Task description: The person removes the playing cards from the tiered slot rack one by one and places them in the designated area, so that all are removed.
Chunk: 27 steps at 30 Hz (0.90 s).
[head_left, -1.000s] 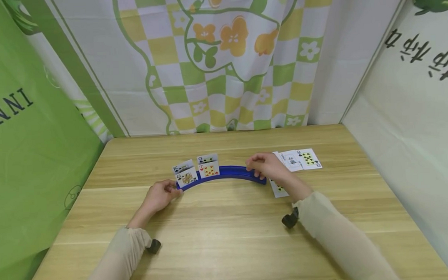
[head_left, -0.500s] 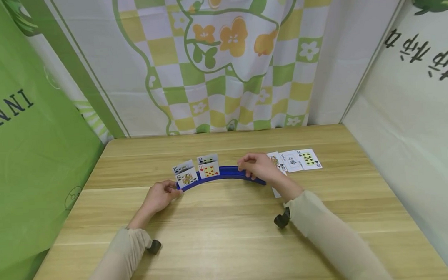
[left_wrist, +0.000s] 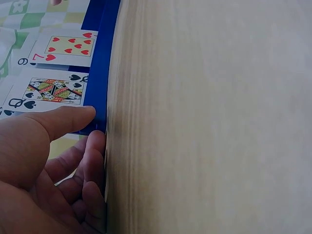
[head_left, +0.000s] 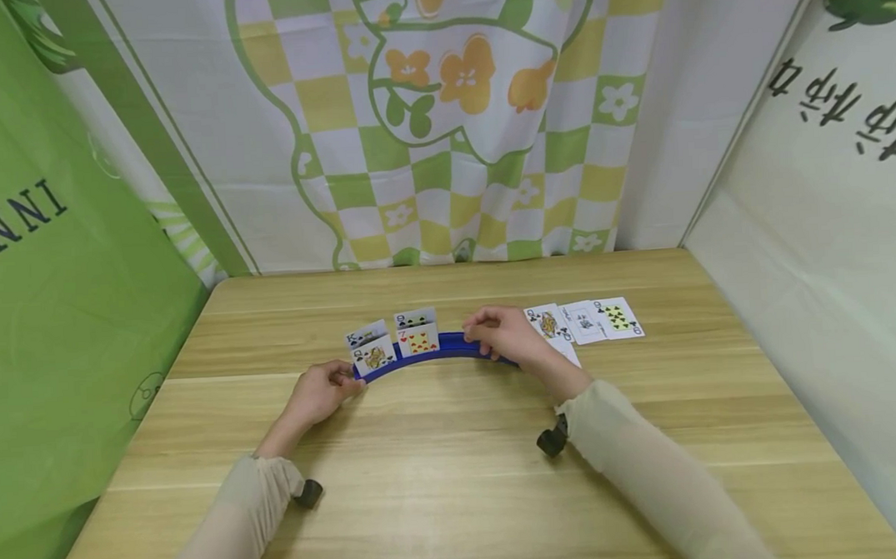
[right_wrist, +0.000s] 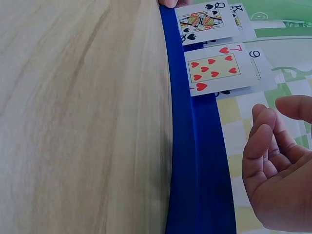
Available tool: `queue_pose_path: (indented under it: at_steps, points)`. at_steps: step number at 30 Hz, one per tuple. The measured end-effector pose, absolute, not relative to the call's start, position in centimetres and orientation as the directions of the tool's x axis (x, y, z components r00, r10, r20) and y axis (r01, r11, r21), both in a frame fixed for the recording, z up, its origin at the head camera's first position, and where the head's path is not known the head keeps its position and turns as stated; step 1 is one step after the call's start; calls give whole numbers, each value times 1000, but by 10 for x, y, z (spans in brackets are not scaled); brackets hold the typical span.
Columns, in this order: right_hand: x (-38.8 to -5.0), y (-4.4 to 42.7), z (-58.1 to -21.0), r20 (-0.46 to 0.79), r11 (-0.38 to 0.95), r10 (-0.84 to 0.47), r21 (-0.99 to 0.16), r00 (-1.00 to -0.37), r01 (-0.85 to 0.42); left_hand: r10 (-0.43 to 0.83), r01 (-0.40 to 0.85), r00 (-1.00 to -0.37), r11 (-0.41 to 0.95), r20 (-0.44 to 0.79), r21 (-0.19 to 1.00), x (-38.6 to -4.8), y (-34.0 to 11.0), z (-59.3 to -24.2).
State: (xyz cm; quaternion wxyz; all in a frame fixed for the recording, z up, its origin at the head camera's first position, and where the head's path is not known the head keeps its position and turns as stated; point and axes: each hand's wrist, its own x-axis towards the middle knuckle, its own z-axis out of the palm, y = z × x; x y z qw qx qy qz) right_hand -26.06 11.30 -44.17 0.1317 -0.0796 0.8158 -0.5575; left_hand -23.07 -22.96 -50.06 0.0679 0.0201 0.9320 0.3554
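Observation:
My left hand (head_left: 319,393) pinches the left end of a curved blue card holder (head_left: 454,343), thumb on top in the left wrist view. A queen of spades (left_wrist: 56,91) stands there, with a king (right_wrist: 239,18) partly hidden behind it. Beside them a seven of hearts (head_left: 418,339) stands before another spade card (head_left: 415,317), mostly covered. Above the right part of the holder hovers my right hand (head_left: 505,337). Its fingers (right_wrist: 257,148) are loosely curled, the thumb is apart from them, and nothing shows between them.
To the right of the holder several cards lie face up on the wooden table (head_left: 427,480), among them a queen (head_left: 547,323), a card with a small grey print (head_left: 585,322) and a yellow-centred black card (head_left: 618,317). A patterned curtain (head_left: 474,187) hangs behind.
My right hand has moved left along the holder, away from its right end, uncovering more of the queen lying on the table. The left hand and the standing cards have stayed put.

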Motion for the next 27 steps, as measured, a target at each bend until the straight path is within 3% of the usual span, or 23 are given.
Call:
queue_pose_path:
  at_steps: [27]
  points:
    - [-266,85,-445,-141,394,-279,-919,-950,21,97,-6,-988,748,-119,664,-233,-230,-500]
